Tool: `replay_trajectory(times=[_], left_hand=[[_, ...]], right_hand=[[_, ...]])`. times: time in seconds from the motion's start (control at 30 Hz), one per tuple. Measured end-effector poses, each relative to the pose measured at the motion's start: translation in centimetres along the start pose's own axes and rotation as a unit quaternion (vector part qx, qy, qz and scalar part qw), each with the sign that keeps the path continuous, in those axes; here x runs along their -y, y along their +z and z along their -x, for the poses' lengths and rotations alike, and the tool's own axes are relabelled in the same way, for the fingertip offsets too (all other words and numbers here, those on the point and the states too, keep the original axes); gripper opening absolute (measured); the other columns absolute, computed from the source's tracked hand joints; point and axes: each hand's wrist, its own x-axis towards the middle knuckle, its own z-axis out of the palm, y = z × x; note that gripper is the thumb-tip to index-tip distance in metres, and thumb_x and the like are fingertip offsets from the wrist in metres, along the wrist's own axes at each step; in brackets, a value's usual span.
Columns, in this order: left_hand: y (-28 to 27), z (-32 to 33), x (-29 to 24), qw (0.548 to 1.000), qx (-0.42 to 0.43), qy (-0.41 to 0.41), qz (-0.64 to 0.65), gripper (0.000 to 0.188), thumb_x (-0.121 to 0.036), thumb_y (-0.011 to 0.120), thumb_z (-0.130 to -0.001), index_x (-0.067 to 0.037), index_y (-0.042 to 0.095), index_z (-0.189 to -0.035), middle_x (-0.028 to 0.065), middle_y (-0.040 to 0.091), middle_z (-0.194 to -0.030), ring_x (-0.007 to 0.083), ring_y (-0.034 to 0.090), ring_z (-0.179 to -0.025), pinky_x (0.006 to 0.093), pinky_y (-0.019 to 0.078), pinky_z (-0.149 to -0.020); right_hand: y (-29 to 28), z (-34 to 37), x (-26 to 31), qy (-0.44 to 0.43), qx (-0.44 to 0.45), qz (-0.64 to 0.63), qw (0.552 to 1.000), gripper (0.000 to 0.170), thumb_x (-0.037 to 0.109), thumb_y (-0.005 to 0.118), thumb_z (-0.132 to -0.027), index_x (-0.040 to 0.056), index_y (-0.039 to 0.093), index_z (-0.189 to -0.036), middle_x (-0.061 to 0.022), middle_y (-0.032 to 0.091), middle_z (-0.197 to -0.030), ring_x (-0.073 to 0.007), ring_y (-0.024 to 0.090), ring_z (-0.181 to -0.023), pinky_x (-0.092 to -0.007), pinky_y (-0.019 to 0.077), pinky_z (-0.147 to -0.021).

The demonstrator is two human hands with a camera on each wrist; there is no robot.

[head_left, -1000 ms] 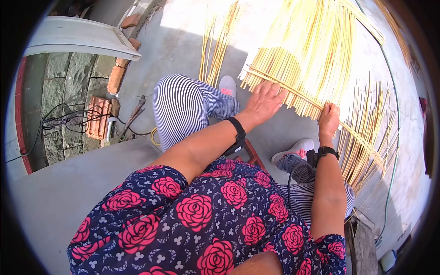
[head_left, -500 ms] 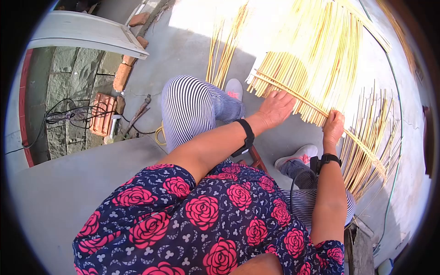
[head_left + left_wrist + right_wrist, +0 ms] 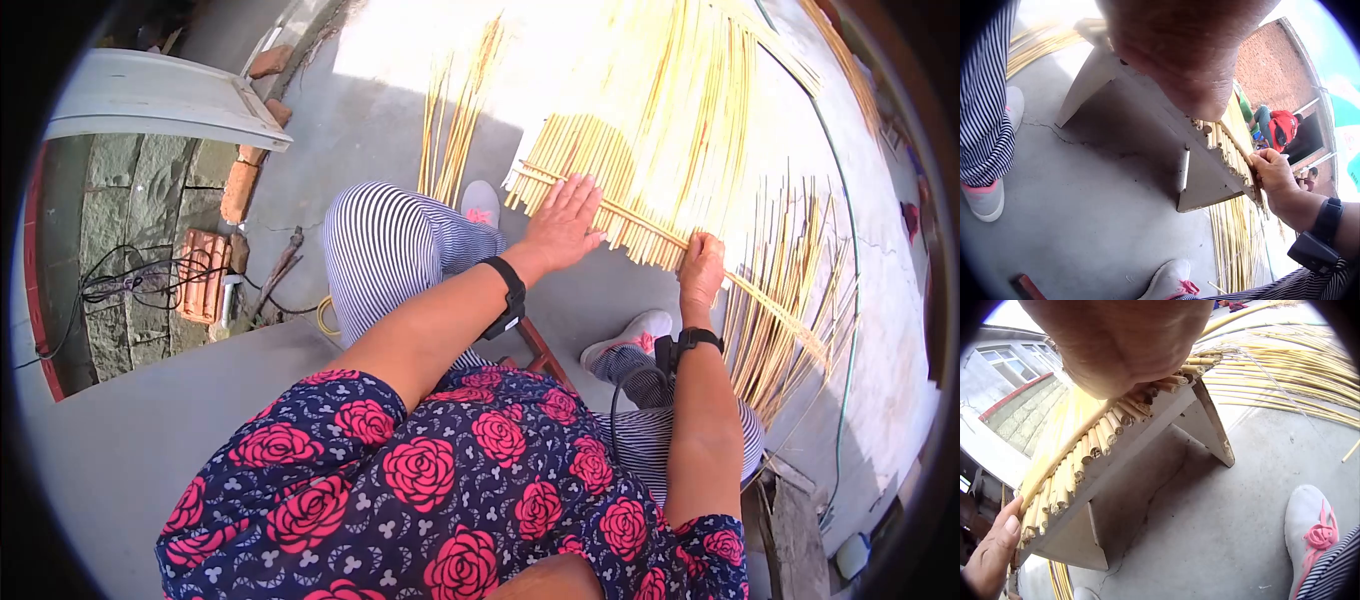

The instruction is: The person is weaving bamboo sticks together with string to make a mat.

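Note:
A row of yellow reed stalks (image 3: 570,150) lies side by side, its cut ends lined up toward the person. Across the stalks near those ends runs a crosswise reed (image 3: 640,218). My left hand (image 3: 563,228) rests on it toward the left part of the row, fingers straight and slightly spread. Farther right, my right hand (image 3: 702,268) grips the crosswise reed with curled fingers; in the left wrist view its thumb and fingers pinch it. Beyond that hand, a braided end (image 3: 790,322) trails off to the right.
The stalks lie on a low stand with pale legs (image 3: 1210,425). Loose reeds (image 3: 775,270) are on the floor at the right, others (image 3: 460,110) at the left. A green hose (image 3: 850,290) runs along the right. Bricks (image 3: 240,190) and a black cable (image 3: 130,280) are at the left.
The head view has shifted a little. Half a second ago the left fingers were more bent at the stalk ends; now they lie straighter across the crosswise reed. The right hand keeps its grip.

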Motion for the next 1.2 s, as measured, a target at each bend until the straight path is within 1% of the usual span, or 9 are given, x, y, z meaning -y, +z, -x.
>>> replay_trajectory(times=[0.1,0.2,0.23,0.33,0.43,0.6,0.83,1.07,1.2], left_hand=[[-1.2,-0.9,-1.8,0.999,0.01,-0.046,-0.018,0.067,-0.043,0.045,-0.092,-0.003,0.026,-0.142,0.014,0.02,-0.15,0.0272,0.013,-0.141,0.0419,0.0074,-0.114],[-1.5,-2.2,-4.3,1.0,-0.009,0.002,-0.015,0.065,-0.041,0.046,-0.091,-0.004,0.028,-0.141,0.0144,0.022,-0.15,0.0278,0.014,-0.14,0.043,0.0085,-0.114],[-1.1,-2.6,-5.2,0.998,-0.029,0.051,-0.022,0.062,-0.039,0.046,-0.092,-0.006,0.029,-0.141,0.0139,0.026,-0.148,0.0285,0.017,-0.139,0.0438,0.0103,-0.113],[-0.1,-4.5,-7.4,0.987,0.048,0.152,-0.003,0.059,-0.039,0.045,-0.092,-0.008,0.031,-0.141,0.0123,0.029,-0.146,0.0282,0.02,-0.138,0.0433,0.0121,-0.113],[1.3,-5.2,-7.0,0.977,0.024,0.211,-0.02,0.059,-0.041,0.044,-0.093,-0.01,0.031,-0.141,0.0107,0.031,-0.145,0.0276,0.022,-0.137,0.0424,0.0139,-0.113],[1.6,-5.3,-6.9,0.975,0.022,0.214,-0.051,0.06,-0.045,0.041,-0.093,-0.01,0.031,-0.141,0.0099,0.031,-0.146,0.0271,0.022,-0.137,0.0412,0.0143,-0.113],[1.7,-5.2,-6.8,0.976,0.021,0.212,-0.034,0.061,-0.047,0.039,-0.094,-0.01,0.03,-0.141,0.0104,0.031,-0.146,0.027,0.022,-0.137,0.0415,0.015,-0.113],[2.1,-5.2,-6.6,0.978,0.001,0.207,0.001,0.055,-0.042,0.039,-0.095,-0.01,0.034,-0.139,0.011,0.036,-0.143,0.0282,0.027,-0.135,0.0422,0.017,-0.112],[2.4,-5.3,-6.4,0.981,-0.01,0.189,0.039,0.048,-0.035,0.039,-0.095,-0.01,0.039,-0.136,0.0105,0.039,-0.141,0.0281,0.032,-0.133,0.0426,0.0186,-0.111]], right_hand=[[-0.2,0.2,0.5,0.011,-0.005,-0.002,1.0,0.017,0.028,0.053,-0.09,0.0122,0.06,-0.091,-0.0117,0.059,-0.094,-0.0338,0.061,-0.079,-0.0438,0.0492,-0.068],[-0.6,0.3,1.3,0.038,0.0,0.013,0.999,0.015,0.029,0.053,-0.09,0.0151,0.058,-0.091,-0.0101,0.059,-0.094,-0.0331,0.062,-0.072,-0.0448,0.0499,-0.063],[-0.7,0.3,1.4,0.036,-0.006,0.008,0.999,0.015,0.029,0.053,-0.09,0.0147,0.058,-0.091,-0.01,0.059,-0.093,-0.0328,0.062,-0.072,-0.0442,0.0502,-0.062],[-0.8,0.5,1.7,0.032,-0.018,-0.005,0.999,0.015,0.028,0.053,-0.089,0.0139,0.057,-0.091,-0.0096,0.059,-0.092,-0.0322,0.062,-0.071,-0.0428,0.0507,-0.062],[-0.8,0.3,1.7,0.029,-0.019,0.005,0.999,0.015,0.028,0.054,-0.089,0.013,0.057,-0.091,-0.0094,0.059,-0.091,-0.0317,0.062,-0.071,-0.0421,0.0509,-0.061],[-1.8,0.3,2.4,0.07,0.02,-0.028,0.997,0.015,0.026,0.056,-0.087,0.0108,0.058,-0.09,-0.0113,0.06,-0.091,-0.0317,0.061,-0.076,-0.0427,0.0508,-0.063],[-2.4,0.2,-0.4,0.08,-0.053,-0.097,0.991,0.016,0.02,0.061,-0.083,0.0044,0.06,-0.084,-0.0167,0.061,-0.088,-0.0353,0.06,-0.079,-0.0439,0.0476,-0.071],[-3.1,0.3,-1.8,0.086,-0.017,-0.098,0.991,0.016,0.019,0.06,-0.083,0.0033,0.061,-0.084,-0.018,0.062,-0.089,-0.0348,0.059,-0.085,-0.0423,0.0476,-0.074],[-5.1,-0.4,-1.8,0.204,0.027,-0.228,0.952,0.017,0.019,0.061,-0.085,0.0024,0.061,-0.082,-0.014,0.063,-0.076,-0.0219,0.062,-0.062,-0.0338,0.0483,-0.062]])
